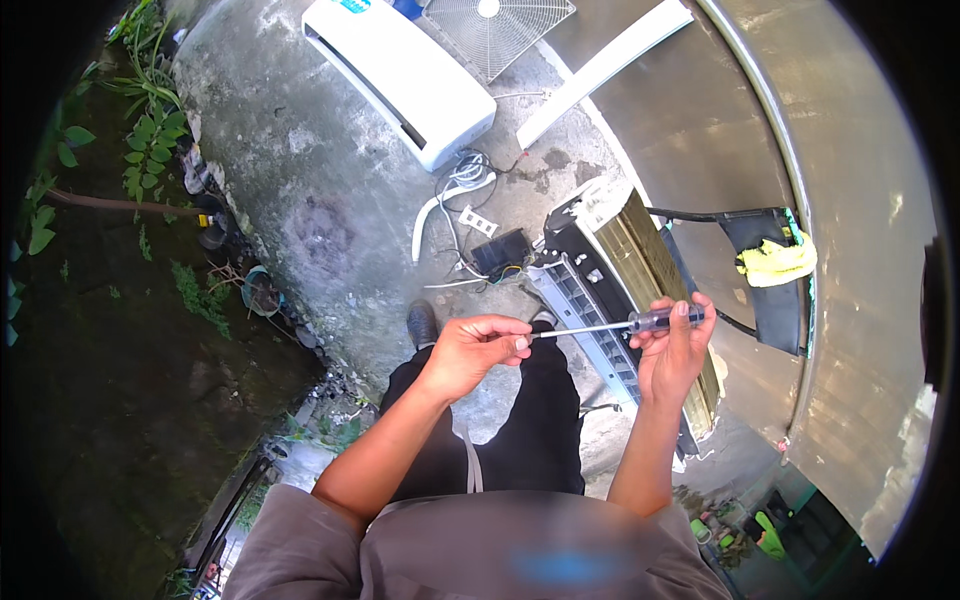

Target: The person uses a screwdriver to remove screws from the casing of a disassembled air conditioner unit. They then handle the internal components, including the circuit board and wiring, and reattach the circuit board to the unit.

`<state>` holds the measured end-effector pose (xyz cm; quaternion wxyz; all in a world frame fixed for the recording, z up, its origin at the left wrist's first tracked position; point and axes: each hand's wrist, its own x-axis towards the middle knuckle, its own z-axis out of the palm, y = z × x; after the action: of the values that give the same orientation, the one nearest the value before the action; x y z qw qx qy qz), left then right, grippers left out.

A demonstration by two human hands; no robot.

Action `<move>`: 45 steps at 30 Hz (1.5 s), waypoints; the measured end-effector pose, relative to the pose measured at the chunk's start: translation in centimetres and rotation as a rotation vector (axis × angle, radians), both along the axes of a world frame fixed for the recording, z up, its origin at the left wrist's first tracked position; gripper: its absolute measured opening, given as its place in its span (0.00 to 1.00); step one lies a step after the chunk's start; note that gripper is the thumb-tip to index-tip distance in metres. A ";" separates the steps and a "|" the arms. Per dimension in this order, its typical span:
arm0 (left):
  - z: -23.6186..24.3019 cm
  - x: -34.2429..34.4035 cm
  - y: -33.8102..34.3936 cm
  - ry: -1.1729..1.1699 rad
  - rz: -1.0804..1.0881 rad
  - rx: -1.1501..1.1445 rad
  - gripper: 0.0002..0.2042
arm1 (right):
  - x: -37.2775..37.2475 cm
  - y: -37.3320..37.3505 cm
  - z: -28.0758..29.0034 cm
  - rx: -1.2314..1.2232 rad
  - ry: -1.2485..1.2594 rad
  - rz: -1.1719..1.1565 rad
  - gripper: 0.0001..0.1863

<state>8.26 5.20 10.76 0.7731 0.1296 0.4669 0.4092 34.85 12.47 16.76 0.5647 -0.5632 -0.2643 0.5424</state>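
Note:
I hold a long screwdriver [588, 329] level across my lap. My right hand [668, 350] is closed on its dark, see-through handle, and the thumb and fingertips of my left hand [478, 348] pinch the shaft near its tip. Just beyond and below my hands lies a disassembled air conditioner indoor unit [585, 295] with a metal fin coil [640, 240], a dark body and a grey slatted plastic part. A small black box with wires [500, 252] lies by its upper left end.
A white air conditioner cover [395, 75], fan grille [490, 25], long white panel [600, 70] and coiled cables [465, 175] lie on the concrete. At right, a black chair [765, 315] holds a yellow cloth [775, 260]. Plants [150, 135] edge the dark drop at left; a curved metal wall is right.

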 end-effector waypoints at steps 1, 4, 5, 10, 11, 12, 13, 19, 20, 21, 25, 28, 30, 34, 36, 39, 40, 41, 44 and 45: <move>-0.3 -0.2 0.5 -0.014 0.006 0.013 0.09 | -0.3 0.8 -0.2 -0.003 -0.014 0.014 0.20; -1.2 0.3 2.7 -0.011 0.032 0.006 0.08 | -0.1 3.6 -0.8 -0.012 -0.014 0.052 0.19; -1.5 0.7 3.8 -0.021 0.039 -0.009 0.08 | 0.2 4.8 -1.1 -0.009 -0.019 0.071 0.19; -2.9 3.2 11.7 -0.081 0.053 -0.103 0.08 | 3.5 12.5 -3.1 0.023 0.004 0.142 0.20; -3.2 3.8 13.5 -0.062 0.032 -0.099 0.09 | 4.5 14.2 -3.5 0.032 0.006 0.157 0.20; -3.4 4.8 15.4 0.087 -0.018 0.035 0.08 | 5.5 15.9 -3.9 0.031 0.004 0.196 0.20; -3.6 5.4 17.3 0.182 -0.048 0.085 0.08 | 6.4 17.7 -4.4 0.021 0.001 0.203 0.21; -5.2 8.2 26.9 0.320 -0.174 0.245 0.11 | 11.3 27.2 -8.7 -0.022 0.023 0.305 0.23; -5.5 8.8 27.7 0.298 -0.173 0.268 0.11 | 11.9 28.2 -9.8 -0.069 0.043 0.296 0.21; -6.0 9.2 28.5 0.284 -0.174 0.287 0.12 | 12.4 28.9 -11.0 -0.121 0.066 0.289 0.21; -9.2 9.0 30.1 0.226 -0.322 0.415 0.23 | 14.0 30.1 -16.0 -0.262 0.176 0.264 0.16; -13.2 7.5 30.9 0.539 -0.364 0.190 0.38 | 15.2 30.2 -18.8 -0.305 0.247 0.246 0.11; -16.3 9.3 29.9 0.753 -0.674 -0.065 0.54 | 15.8 30.4 -20.3 -0.366 0.245 0.184 0.09; -20.9 11.5 26.7 0.373 -0.649 -0.263 0.55 | 15.4 31.4 -23.2 -0.440 0.235 0.140 0.08; -22.2 11.9 26.2 0.246 -0.563 -0.307 0.50 | 14.3 31.8 -24.5 -0.490 0.287 0.189 0.08; -22.6 12.1 26.4 0.320 -0.555 -0.286 0.46 | 11.9 32.2 -26.1 -0.555 0.321 0.228 0.09; -22.4 12.2 26.5 0.323 -0.540 -0.287 0.46 | 11.1 32.3 -26.4 -0.580 0.329 0.228 0.10; -22.2 12.3 26.6 0.318 -0.530 -0.290 0.46 | 10.4 32.4 -26.7 -0.590 0.344 0.241 0.10; -21.3 12.3 26.4 0.375 -0.490 -0.274 0.49 | 8.9 32.2 -27.2 -0.646 0.364 0.259 0.10; -21.1 12.3 26.4 0.412 -0.471 -0.263 0.49 | 8.8 32.2 -27.2 -0.660 0.385 0.284 0.10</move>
<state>20.57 31.58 -10.33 0.7460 0.2133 0.6192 0.1208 43.68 44.63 -10.45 0.3123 -0.5602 -0.0407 0.7661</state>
